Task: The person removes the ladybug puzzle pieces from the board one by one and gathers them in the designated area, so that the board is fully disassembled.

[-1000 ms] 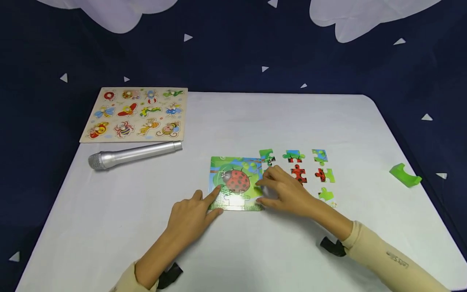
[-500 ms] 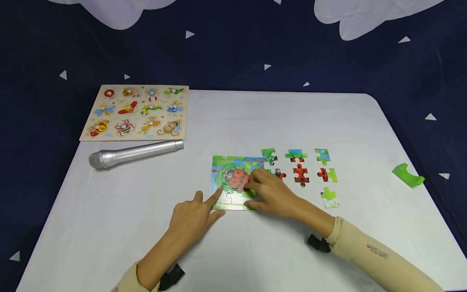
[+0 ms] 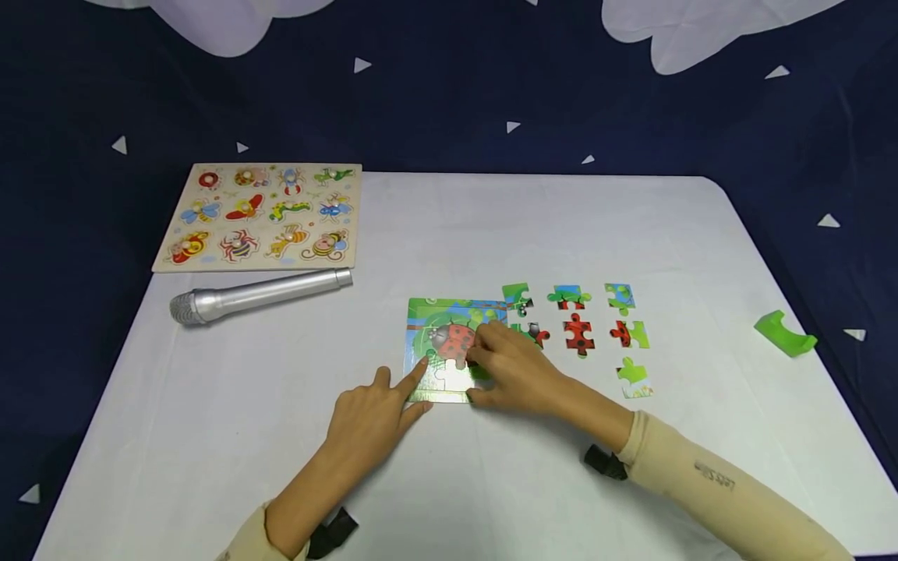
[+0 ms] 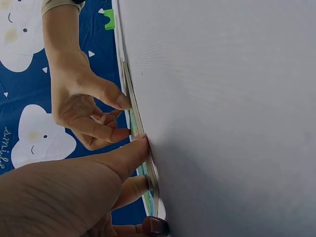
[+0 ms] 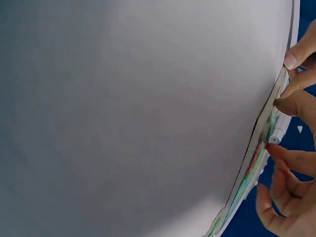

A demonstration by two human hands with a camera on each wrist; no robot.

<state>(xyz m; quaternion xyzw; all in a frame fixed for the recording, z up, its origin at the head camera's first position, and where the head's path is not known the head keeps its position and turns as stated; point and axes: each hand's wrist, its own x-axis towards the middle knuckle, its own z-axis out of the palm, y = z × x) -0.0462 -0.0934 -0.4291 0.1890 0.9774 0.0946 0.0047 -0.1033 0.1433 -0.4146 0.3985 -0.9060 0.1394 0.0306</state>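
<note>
A ladybird jigsaw board [image 3: 422,312] lies flat on the white table. My left hand [image 3: 368,413] rests at its lower left, the index finger straight on the picture and the thumb at the front edge. Over the board's lower right, my right hand [image 3: 522,375] holds a puzzle piece between thumb and forefinger; the hand covers most of it. In the left wrist view, the right hand's fingertips meet the board's edge. Beside the board lie several loose pieces, among them a red piece [image 3: 579,335] and a green corner piece [image 3: 634,377].
A wooden insect peg puzzle [image 3: 259,218] lies at the back left, with a silver microphone [image 3: 263,296] in front of it. A curved green block [image 3: 785,334] lies near the right edge of the white table [image 3: 491,234]. Dark blue starry cloth surrounds the table.
My right hand has moved left from the board's right edge to over its lower right part and settled there. The left hand has stayed in place on the board.
</note>
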